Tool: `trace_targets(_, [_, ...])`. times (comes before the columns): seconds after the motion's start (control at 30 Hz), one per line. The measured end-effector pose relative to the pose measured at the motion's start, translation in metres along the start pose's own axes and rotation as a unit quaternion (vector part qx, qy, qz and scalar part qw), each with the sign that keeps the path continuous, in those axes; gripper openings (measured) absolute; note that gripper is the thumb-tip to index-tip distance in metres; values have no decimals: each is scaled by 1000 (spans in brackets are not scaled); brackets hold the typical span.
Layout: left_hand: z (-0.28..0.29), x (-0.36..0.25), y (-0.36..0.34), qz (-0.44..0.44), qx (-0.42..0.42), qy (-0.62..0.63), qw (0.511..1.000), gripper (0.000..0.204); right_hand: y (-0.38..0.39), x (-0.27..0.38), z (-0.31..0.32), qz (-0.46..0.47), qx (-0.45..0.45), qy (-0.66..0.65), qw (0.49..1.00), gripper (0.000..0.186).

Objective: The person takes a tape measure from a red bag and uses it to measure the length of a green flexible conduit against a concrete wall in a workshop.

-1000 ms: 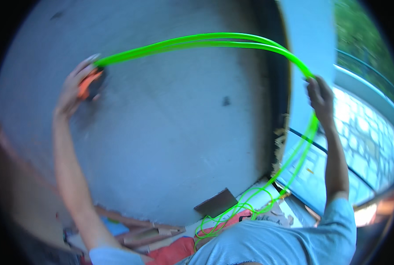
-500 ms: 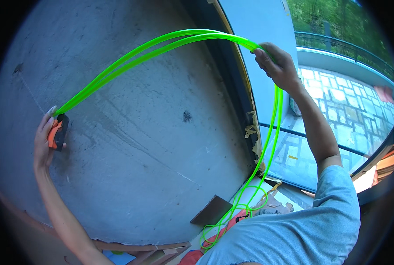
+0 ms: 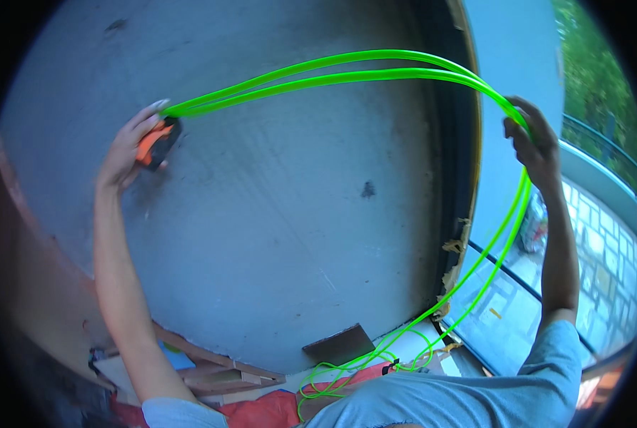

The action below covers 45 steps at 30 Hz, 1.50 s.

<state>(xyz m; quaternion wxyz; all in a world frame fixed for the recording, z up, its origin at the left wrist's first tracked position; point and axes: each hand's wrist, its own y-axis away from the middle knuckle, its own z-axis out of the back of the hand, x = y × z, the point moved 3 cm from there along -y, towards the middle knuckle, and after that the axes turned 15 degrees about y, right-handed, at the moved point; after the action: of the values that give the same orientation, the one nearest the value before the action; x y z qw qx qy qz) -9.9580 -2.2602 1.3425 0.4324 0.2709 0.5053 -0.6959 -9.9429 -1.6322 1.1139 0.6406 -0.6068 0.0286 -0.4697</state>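
Two strands of bright green cord (image 3: 375, 74) arch between my raised hands, in front of a grey concrete wall (image 3: 261, 214). My left hand (image 3: 124, 153) is closed at the far left, pinching the strands' ends at its fingertips. In the same hand is an orange-and-black tool (image 3: 160, 143), shaped like a tape measure. My right hand (image 3: 541, 146) is closed around the cord at the upper right, beside the opening. From there the strands hang in a curve down to loose loops near my body.
A dark flat board (image 3: 340, 346) leans at the wall's foot. Red cloth (image 3: 265, 410) lies below, near wooden pieces (image 3: 225, 378). Torn material edges the dark frame (image 3: 455, 246) on the right. Outside are stone paving (image 3: 604, 242) and a railing (image 3: 604, 143).
Both hands have shifted right in the view, the left one higher and the right one slightly lower. The cord stretches flatter between them. The view itself has turned left.
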Motion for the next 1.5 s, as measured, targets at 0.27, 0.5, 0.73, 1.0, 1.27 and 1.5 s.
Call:
trace_targets(0.27, [5,0,-5,3,14,-15,1000,49,-4,-9,18,69,17,-36,997,45])
trace_targets(0.5, [11,7,-2,1,-15,-10,1000,50,-16,7,21,67,98,-61,991,40])
trace_targets(0.73, [7,15,-17,-21,7,12,1000,48,-18,10,37,94,80,-55,991,34])
trace_targets(1.0, [15,11,-3,9,-3,-18,1000,47,-18,22,13,78,107,-80,988,71])
trace_targets(1.27, [17,25,-28,-7,8,5,1000,46,-47,-16,36,2,153,-60,986,45])
trace_targets(1.5, [25,33,-24,-25,6,-15,1000,50,-73,-29,34,-2,144,-23,989,46])
